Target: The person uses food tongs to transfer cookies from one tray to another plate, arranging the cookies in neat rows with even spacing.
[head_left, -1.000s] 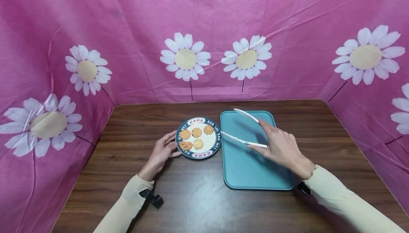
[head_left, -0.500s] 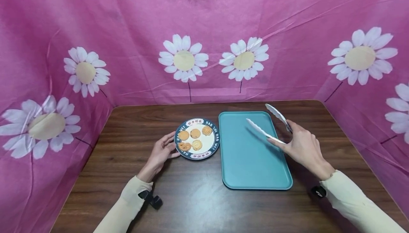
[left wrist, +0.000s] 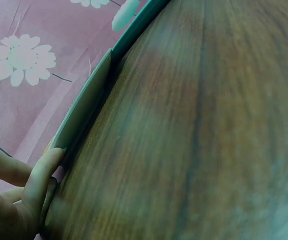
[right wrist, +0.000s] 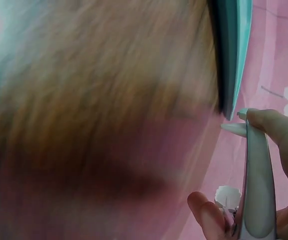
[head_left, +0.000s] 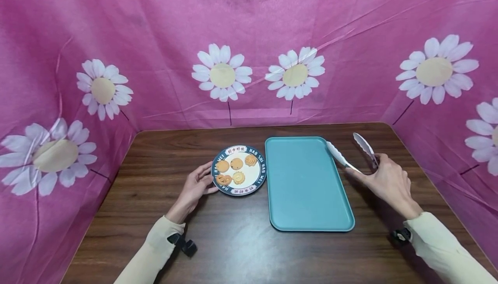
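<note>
My left hand (head_left: pixel 196 185) holds the left rim of a round plate (head_left: pixel 254 179) with a dark blue lettered border; finger and thumb are at its edge. Several cookies (head_left: pixel 238 177) lie on the plate, one of them pretzel-shaped. In the left wrist view, fingers (left wrist: pixel 42 172) meet the plate's edge (left wrist: pixel 86 105) close to the tabletop. My right hand (head_left: pixel 389 180) grips metal tongs (head_left: pixel 340 156) between thumb and fingers, off the tray's right side. The tongs' arms are spread, with nothing between their scalloped white tips. In the right wrist view the tongs' handle (right wrist: pixel 259 185) lies against the hand.
A teal rectangular tray (head_left: pixel 307 184) lies right of the plate, its left edge close to the plate's rim. Both are on a dark wooden table (head_left: pixel 233 249). A pink cloth (head_left: pixel 155 37) with daisies stands around the back and sides.
My right hand has carried the tongs rightward, from over the tray to beyond its right edge. The left hand stays at the plate, and the cookies keep their places.
</note>
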`<state>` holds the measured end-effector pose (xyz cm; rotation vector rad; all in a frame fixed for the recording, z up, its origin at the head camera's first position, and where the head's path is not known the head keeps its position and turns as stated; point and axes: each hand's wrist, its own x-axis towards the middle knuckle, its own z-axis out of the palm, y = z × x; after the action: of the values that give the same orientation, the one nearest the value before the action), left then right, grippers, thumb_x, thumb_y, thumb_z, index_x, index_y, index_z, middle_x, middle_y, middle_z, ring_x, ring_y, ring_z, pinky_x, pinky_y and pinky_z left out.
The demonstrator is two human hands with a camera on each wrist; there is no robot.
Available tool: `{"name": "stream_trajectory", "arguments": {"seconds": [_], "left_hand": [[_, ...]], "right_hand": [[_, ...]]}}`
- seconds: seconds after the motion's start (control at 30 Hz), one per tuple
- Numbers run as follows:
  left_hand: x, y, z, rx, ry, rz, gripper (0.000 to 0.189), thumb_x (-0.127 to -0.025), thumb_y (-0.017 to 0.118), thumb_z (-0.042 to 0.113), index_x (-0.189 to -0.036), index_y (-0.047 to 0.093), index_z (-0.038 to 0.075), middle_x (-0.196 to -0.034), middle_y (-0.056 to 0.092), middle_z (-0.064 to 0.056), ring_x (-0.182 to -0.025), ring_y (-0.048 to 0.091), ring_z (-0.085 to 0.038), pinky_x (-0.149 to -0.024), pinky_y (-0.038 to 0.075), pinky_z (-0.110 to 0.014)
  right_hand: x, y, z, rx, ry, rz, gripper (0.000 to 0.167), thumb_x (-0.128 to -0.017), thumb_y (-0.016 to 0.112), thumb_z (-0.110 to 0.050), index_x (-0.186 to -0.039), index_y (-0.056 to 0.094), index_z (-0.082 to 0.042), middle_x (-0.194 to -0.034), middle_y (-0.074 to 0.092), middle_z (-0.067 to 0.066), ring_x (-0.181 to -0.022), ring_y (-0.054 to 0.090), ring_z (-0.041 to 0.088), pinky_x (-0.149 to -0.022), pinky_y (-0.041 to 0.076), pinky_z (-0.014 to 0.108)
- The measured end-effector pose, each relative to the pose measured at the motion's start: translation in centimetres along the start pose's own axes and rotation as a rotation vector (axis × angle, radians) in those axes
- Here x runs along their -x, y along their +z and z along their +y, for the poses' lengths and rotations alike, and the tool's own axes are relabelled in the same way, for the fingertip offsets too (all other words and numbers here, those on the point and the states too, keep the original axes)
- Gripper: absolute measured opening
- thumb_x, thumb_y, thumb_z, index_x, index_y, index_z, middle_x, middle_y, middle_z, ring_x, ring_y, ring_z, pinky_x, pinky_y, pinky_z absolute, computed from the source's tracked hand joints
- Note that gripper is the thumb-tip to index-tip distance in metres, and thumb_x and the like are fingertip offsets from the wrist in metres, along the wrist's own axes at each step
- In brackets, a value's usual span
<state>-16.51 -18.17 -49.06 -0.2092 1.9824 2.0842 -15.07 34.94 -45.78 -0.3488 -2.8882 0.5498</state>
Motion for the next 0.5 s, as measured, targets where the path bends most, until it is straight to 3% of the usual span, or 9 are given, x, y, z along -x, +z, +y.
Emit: {"name": "stream_trajectory", "arguments": {"seconds": [0.3, 0.5], "left_hand": [[0.1, -0.1, 0.0, 0.0, 0.005, -0.001, 0.057, -0.104, 0.045, -0.007, -0.159, 0.037, 0.002, -0.161, 0.041, -0.028, -0.106, 0.068, -0.015, -0.083, 0.068, -0.028], [0.1, 0.0, 0.0, -0.005, -0.006, 0.006, 0.055, -0.105, 0.045, -0.005, -0.159, 0.039, 0.004, -0.162, 0.042, -0.024, -0.108, 0.067, -0.014, -0.083, 0.068, -0.027]], "right_hand": [[0.0, -0.1, 1.6, 0.022, 0.069, -0.025, 0.087, -0.073, 0.071, -0.084, -0.098, 0.053, -0.003, -0.087, 0.066, 0.025, -0.08, 0.063, 0.056, -0.044, 0.037, 0.042], [-0.1, -0.3, 2.0, 0.042, 0.096, -0.039, 0.092, -0.074, 0.069, -0.086, -0.1, 0.052, 0.002, -0.091, 0.064, 0.034, -0.081, 0.062, 0.058, -0.044, 0.039, 0.046]]}}
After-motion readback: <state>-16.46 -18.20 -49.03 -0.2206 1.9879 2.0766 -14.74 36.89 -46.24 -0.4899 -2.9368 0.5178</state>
